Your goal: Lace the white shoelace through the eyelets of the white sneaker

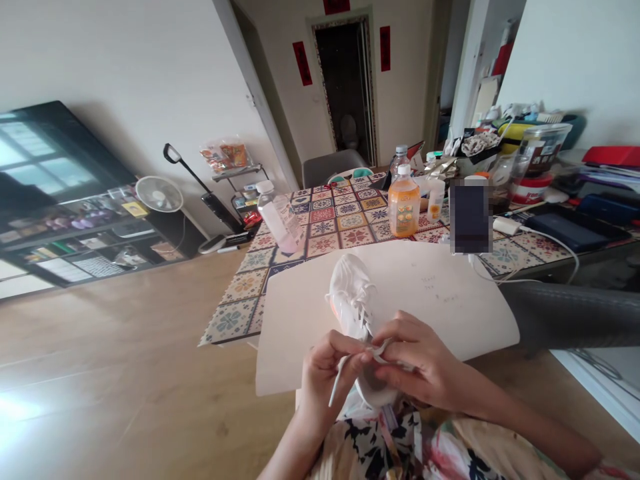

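A white shoe (351, 293) lies on a large white sheet (295, 327) at the table's near edge, its toe pointing away from me. Over the shoe's opening, my left hand (330, 370) pinches a white shoelace (336, 387), whose loose end hangs down below the fingers. My right hand (420, 363) is closed on the lace too, its fingertips meeting those of my left hand. The heel part of the shoe shows beneath both hands, close to my lap. Exactly how the lace runs between the fingertips is hidden.
On the patterned tablecloth (350, 220) stand a clear bottle (277, 220), an orange bottle (404, 203) and a blurred dark upright object (470, 217). A white cable and a dark tablet (575, 225) lie at the right. A grey chair (333, 167) stands behind the table.
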{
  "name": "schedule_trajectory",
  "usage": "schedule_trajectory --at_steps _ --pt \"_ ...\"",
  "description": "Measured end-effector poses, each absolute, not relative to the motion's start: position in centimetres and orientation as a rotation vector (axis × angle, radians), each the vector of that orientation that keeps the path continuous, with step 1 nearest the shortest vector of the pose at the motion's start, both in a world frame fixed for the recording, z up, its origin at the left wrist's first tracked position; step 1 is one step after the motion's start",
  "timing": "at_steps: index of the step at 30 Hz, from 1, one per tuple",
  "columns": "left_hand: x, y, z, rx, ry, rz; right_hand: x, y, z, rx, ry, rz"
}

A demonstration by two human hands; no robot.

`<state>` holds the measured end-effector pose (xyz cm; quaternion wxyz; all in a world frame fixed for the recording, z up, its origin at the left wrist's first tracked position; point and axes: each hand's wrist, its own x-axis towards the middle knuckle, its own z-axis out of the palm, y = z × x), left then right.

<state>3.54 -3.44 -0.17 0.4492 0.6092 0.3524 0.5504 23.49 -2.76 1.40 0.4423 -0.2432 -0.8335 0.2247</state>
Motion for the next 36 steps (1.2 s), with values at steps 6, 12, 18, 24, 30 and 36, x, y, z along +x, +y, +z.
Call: schedule_trajectory --at_steps 6,12,18,24,30,36 --pt "2.8 -1.1 0.4 1.11 0.847 1.546 24.1 -1.3 0.1 -0.496 -1.484 1.094" --pt "0.1 2.9 0.2 0.719 0.821 1.713 25.5 1.3 -0.5 -0.254 -1.031 1.454" --pt "-1.9 4.2 -0.5 0.853 0.923 1.759 27.5 2.8 -2.2 -0.117 -1.284 1.635" --pt "-2.0 4.8 -1.4 1.06 1.103 1.715 27.8 3.0 -3.5 -0.106 -1.588 1.806" --pt "-2.5 3.8 -1.4 1.354 1.177 1.269 27.5 2.2 -1.8 -0.384 -1.711 1.699" --pt "-3.1 2.1 0.0 2.098 1.068 0.932 26.0 1.6 -0.8 -0.872 -1.893 1.34"
